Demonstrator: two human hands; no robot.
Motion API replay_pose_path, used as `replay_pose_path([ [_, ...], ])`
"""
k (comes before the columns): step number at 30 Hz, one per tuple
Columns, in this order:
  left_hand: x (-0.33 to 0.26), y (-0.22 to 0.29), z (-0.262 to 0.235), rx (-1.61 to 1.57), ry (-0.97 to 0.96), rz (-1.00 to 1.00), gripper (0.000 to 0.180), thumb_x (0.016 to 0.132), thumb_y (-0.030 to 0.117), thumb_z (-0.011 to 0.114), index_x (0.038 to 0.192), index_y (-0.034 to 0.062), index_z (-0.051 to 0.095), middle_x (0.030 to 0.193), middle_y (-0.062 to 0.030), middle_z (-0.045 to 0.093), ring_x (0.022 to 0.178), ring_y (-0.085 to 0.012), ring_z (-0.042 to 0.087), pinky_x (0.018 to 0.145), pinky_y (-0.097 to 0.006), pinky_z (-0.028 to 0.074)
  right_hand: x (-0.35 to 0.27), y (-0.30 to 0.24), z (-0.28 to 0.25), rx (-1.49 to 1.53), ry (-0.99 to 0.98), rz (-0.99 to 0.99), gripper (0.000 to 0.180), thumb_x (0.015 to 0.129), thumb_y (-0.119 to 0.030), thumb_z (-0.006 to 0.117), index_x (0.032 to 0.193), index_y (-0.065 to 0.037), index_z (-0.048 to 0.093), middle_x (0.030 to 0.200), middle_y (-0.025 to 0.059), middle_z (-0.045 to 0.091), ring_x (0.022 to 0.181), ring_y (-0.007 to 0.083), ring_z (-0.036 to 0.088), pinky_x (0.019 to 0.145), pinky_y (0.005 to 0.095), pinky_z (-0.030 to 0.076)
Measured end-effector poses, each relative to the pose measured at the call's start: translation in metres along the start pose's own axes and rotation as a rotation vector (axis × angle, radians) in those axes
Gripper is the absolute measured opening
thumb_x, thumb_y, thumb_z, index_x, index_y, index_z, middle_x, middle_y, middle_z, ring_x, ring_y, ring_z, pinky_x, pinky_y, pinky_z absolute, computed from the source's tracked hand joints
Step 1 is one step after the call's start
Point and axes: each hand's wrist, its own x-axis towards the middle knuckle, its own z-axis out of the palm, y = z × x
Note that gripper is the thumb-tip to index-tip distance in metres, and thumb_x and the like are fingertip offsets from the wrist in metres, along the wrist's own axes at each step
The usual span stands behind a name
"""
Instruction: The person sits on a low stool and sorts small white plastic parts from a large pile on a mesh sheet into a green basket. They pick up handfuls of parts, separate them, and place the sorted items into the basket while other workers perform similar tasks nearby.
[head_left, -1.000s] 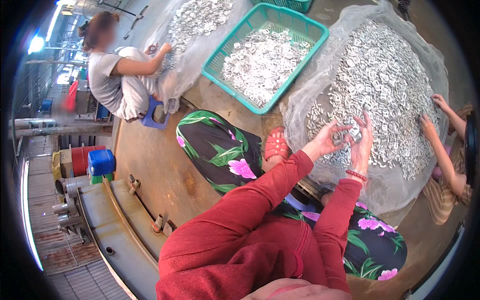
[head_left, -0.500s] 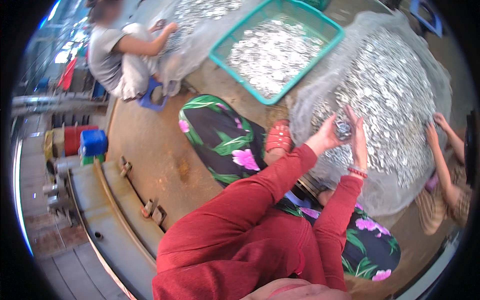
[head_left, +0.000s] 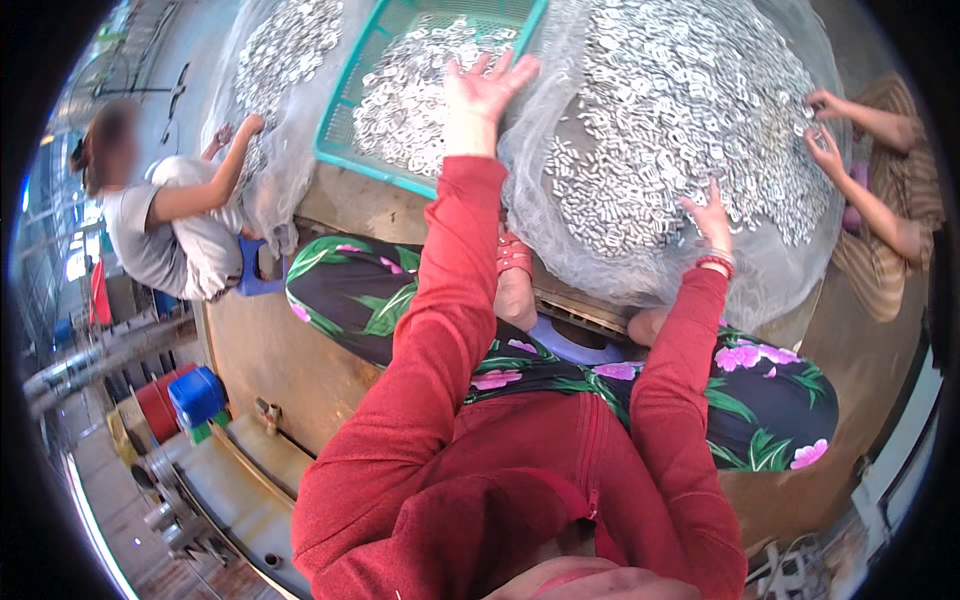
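Floor: brown workshop floor (head_left: 260, 350), where I sit among heaps of small silvery metal pieces.
Left hand: my left hand (head_left: 482, 88) has swung out from the pile, where half a second ago it sat beside the right. It is now stretched over the near rim of the teal basket (head_left: 345, 120), fingers spread flat, holding nothing I can see.
Right hand: my right hand (head_left: 712, 212) stays at the near edge of the large pile (head_left: 680, 110), fingers curled down into the pieces; whether they pinch one I cannot tell.
Meaning: I judge the left hand has just dropped a piece into the basket, so one sorting cycle looks done.
Pile: lies on grey mesh sheet (head_left: 770, 280), just right of the basket.
Basket: partly filled with the same silvery pieces.
Others: a person's two hands (head_left: 825, 125) work the pile's far right edge; another seated person (head_left: 170, 220) reaches into a second heap (head_left: 285, 50) at the left.
Nearby: blue and red containers (head_left: 180, 400) at lower left.
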Motion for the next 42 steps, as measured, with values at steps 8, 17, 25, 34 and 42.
replay_pose_path([
  [8,0.005,-0.185,-0.145,2.310,-0.701,0.428,0.023,0.073,0.020,0.064,0.090,0.0058,0.062,0.081,-0.0177,0.061,0.084,-0.0328,0.058,0.076,-0.041,0.047,-0.042,0.023,0.081,-0.337,0.262,-0.021,0.069,0.058,-0.011,0.076,0.121,-0.017,0.049,0.102,0.0199,0.051,0.097,0.0375,0.051,0.084,0.0406,0.042],
  [17,0.008,-0.151,-0.116,2.384,-0.401,0.006,0.035,0.071,0.020,0.068,0.101,0.0029,0.061,0.090,-0.0167,0.063,0.083,-0.0275,0.062,0.069,-0.036,0.050,-0.022,0.023,0.068,0.794,-0.083,0.188,0.018,0.078,-0.012,0.063,0.091,0.001,0.063,0.067,0.0045,0.061,0.050,0.0087,0.054,0.047,0.0198,0.046],
  [25,-0.070,-0.130,-0.125,0.874,-0.202,-0.622,0.022,0.085,0.025,0.057,0.085,0.0030,0.057,0.080,-0.0047,0.058,0.079,-0.0138,0.057,0.058,-0.025,0.048,0.001,0.024,0.074,-0.358,0.382,-0.321,0.047,0.065,-0.013,0.072,0.106,0.001,0.055,0.092,0.0178,0.060,0.086,0.0306,0.057,0.079,0.0369,0.045],
  [34,-0.083,-0.169,-0.183,2.756,-0.689,0.289,0.034,0.072,0.024,0.064,0.092,0.0029,0.046,0.073,-0.0129,0.058,0.071,-0.0304,0.060,0.063,-0.040,0.049,-0.009,-0.005,0.076,0.389,-0.281,0.098,0.039,0.065,-0.013,0.074,0.096,0.003,0.057,0.075,0.0091,0.060,0.065,0.0132,0.060,0.051,0.0254,0.048],
  [42,-0.066,-0.158,-0.173,2.531,-0.541,0.430,0.022,0.083,0.021,0.052,0.088,0.0004,0.048,0.076,-0.0180,0.057,0.073,-0.0332,0.059,0.063,-0.040,0.047,-0.027,0.000,0.041,1.002,-0.284,0.052,0.033,0.078,-0.006,0.063,0.108,0.003,0.051,0.084,0.0113,0.062,0.070,0.0168,0.061,0.062,0.0242,0.052],
])
